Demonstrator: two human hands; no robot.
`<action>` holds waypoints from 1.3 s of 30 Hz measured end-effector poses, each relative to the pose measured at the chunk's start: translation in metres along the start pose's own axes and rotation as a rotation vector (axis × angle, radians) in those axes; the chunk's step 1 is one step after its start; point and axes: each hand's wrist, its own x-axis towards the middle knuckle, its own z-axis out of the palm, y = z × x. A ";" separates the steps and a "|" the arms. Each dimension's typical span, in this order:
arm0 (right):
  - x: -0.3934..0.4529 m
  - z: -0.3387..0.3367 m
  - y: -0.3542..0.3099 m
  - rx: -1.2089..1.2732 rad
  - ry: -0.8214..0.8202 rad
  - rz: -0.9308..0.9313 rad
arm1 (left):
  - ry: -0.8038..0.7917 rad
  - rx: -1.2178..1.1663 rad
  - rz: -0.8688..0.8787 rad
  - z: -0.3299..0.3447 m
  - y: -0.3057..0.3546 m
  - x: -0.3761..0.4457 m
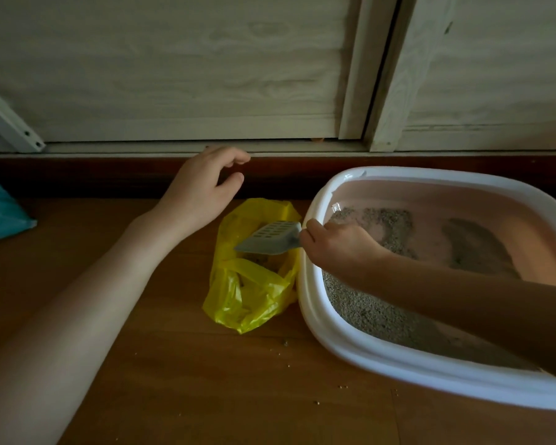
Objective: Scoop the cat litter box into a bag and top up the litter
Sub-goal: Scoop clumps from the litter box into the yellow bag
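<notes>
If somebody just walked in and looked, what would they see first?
Probably the bright yellow plastic bag lying open on the wooden floor, right beside the white-rimmed litter box. The right hand holds a grey slotted scoop over the bag's mouth. The left hand hovers with relaxed fingers near the wall, holding nothing.

A warm brown wooden floor [180,380] fills the lower part of the view, dotted with a few small grains. Along its far edge runs a dark reddish skirting strip [77,175]. Above that stand pale wood-grain sliding panels [174,65] in a light track, one overlapping the other at the right. A white metal frame piece [7,123] leans in at the left. The light is dim
</notes>
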 end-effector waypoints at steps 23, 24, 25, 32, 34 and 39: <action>-0.120 -0.021 0.113 0.550 -0.704 0.627 | -0.160 -0.014 0.126 0.059 0.054 0.000; -0.129 -0.016 0.114 0.497 -0.780 0.589 | -0.169 -0.009 0.134 0.064 0.057 0.000; -0.138 -0.009 0.114 0.495 -0.846 0.573 | -0.177 -0.007 0.142 0.068 0.060 0.001; -0.166 0.033 0.107 0.774 -0.924 0.573 | -0.193 -0.001 0.151 0.082 0.066 0.007; -0.165 0.040 0.097 0.850 -0.890 0.593 | -0.191 0.002 0.152 0.083 0.065 0.008; -0.158 0.060 0.072 0.971 -0.779 0.697 | -0.190 0.016 0.136 0.083 0.060 0.008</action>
